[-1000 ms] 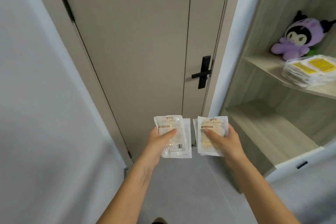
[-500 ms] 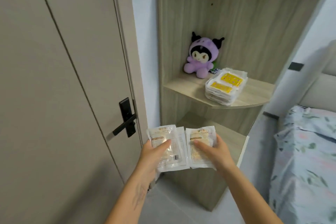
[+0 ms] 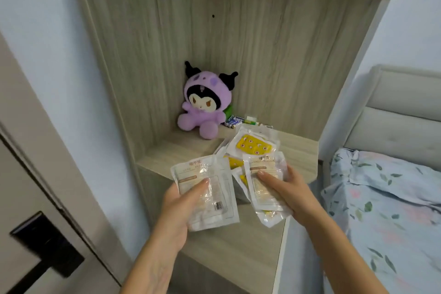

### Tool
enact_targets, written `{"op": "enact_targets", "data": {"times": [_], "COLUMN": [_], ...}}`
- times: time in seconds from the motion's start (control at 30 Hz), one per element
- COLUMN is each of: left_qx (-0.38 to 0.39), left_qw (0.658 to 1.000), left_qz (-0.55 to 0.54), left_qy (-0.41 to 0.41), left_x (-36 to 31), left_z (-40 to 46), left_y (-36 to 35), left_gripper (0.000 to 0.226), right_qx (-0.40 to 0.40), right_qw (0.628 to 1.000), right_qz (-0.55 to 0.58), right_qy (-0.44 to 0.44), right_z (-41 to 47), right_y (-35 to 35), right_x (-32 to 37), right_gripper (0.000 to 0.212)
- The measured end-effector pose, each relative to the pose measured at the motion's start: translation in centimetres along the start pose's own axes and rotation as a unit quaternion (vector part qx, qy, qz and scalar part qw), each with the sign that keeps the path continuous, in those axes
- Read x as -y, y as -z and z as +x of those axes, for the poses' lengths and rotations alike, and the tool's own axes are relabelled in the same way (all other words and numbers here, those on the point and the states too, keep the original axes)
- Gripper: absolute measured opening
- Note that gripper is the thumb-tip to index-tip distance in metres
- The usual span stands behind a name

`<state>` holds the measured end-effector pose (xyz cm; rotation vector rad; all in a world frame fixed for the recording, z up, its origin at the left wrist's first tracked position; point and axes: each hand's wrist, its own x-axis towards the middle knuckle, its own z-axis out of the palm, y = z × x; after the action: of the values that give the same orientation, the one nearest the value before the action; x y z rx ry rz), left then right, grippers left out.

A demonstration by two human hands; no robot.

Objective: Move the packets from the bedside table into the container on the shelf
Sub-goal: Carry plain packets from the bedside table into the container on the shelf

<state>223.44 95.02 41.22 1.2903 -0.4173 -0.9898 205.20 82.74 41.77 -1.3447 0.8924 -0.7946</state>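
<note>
Corner of a bedroom, wood-grain shelf unit [image 3: 274, 38] against a pale wall, door with a black handle [image 3: 45, 254] at left, bed with leaf-print bedding [image 3: 386, 200] at right. On the middle shelf [image 3: 176, 153], a heap of clear packets with yellow inserts [image 3: 254, 144], reaching the shelf's front edge at its right half; whether a container sits beneath, cannot tell. Held in front of and just below that edge, two flat stacks of packets, printed backs up. Left stack [image 3: 207, 192] clamped in the left hand [image 3: 180, 212], thumb flat across the top, fingers hidden underneath, its top edge overlapping the shelf's front lip. Right stack [image 3: 266, 184] clamped in the right hand [image 3: 290, 194], thumb on top, fingertips wrapped round the far side, its upper corner touching or overlapping the heap. Both forearms reaching up from the bottom of the view, palms turned inward. Bare shelf board left of the heap; plenty of height up to the next shelf. At the back, a purple plush toy [image 3: 206, 105] and a few batteries [image 3: 232, 122] beside it. Below, the lower shelf board [image 3: 238, 253], bare.
</note>
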Motion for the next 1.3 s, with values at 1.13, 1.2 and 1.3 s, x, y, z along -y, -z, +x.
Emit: {"op": "enact_targets", "data": {"times": [1.13,1.2,1.3], "left_qx": [-0.002,0.003,0.009], "left_qw": [0.970,0.969,0.967], "left_qz": [0.236,0.242,0.249], "left_qy": [0.049,0.051,0.055], "left_x": [-2.0,-2.0,-2.0], "left_z": [9.7,9.7,9.8], "left_y": [-9.1,-9.0,-9.0], "left_gripper": [0.028,0.031,0.032], "right_qx": [0.150,0.215,0.200], "right_qw": [0.588,0.645,0.727], "right_qz": [-0.783,-0.731,-0.655], "right_qy": [0.135,0.050,0.038], "right_z": [18.6,19.4,20.1], "right_y": [0.4,1.7,3.1], "right_x": [5.7,7.3,9.1], "right_gripper": [0.037,0.053,0.047]}}
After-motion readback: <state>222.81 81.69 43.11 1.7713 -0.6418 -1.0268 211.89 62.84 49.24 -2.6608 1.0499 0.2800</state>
